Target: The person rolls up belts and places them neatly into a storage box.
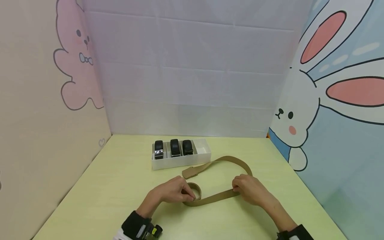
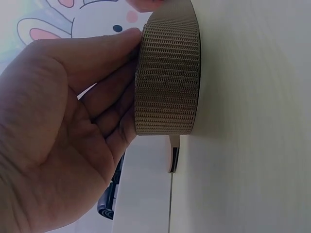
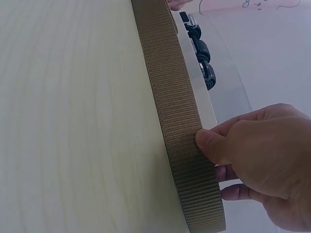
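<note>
A tan woven belt [image 1: 214,198] stands on its edge on the table, one end wound into a small coil [image 2: 167,82]. My left hand [image 1: 176,190] pinches that coil between thumb and fingers. Further along the strap, my right hand [image 1: 250,189] grips the belt with its thumb on the near face, as the right wrist view shows. Beyond the right hand the strap curves back in a wide arc to a flat tan end piece [image 1: 189,172], which lies near the white box.
Behind the belt stands a white divided box [image 1: 180,161]. Rolled black belts [image 1: 175,147] sit in three of its compartments; the right compartment [image 1: 202,146] holds nothing. The pale yellow table [image 1: 120,180] meets a white back wall and printed side walls.
</note>
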The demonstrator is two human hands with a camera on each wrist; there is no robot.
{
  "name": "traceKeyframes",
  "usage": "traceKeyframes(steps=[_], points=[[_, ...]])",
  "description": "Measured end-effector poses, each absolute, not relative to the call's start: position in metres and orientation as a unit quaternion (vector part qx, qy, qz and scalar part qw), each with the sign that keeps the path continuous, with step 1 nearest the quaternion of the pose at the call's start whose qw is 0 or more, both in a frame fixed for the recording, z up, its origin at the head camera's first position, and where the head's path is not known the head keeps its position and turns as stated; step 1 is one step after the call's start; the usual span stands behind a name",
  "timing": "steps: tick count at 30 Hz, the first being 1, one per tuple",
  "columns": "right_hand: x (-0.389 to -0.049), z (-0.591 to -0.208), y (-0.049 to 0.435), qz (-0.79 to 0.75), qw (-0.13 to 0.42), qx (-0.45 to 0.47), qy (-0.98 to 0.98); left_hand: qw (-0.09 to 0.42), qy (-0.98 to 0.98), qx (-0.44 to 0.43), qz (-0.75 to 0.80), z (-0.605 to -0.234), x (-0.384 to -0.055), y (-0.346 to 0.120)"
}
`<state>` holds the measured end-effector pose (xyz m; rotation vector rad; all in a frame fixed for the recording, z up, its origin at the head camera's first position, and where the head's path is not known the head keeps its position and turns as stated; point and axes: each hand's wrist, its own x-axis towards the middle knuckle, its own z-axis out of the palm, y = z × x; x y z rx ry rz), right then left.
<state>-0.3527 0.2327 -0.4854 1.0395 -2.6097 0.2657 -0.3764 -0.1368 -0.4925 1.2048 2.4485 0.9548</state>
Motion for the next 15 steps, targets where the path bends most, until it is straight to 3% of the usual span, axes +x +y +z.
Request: traceKeyframes(steps=[10, 15], points=[[-0.361, -0.474, 0.238, 0.168, 0.084, 0.339, -0.922, 0.125, 0.844, 0.398, 0.336, -0.491, -0.373, -0.132], [-0.379, -0.469, 0.249, 0.160, 0.146, 0.237, -0.947, 0.118, 0.848, 0.401, 0.325, -0.490, -0.371, -0.131]])
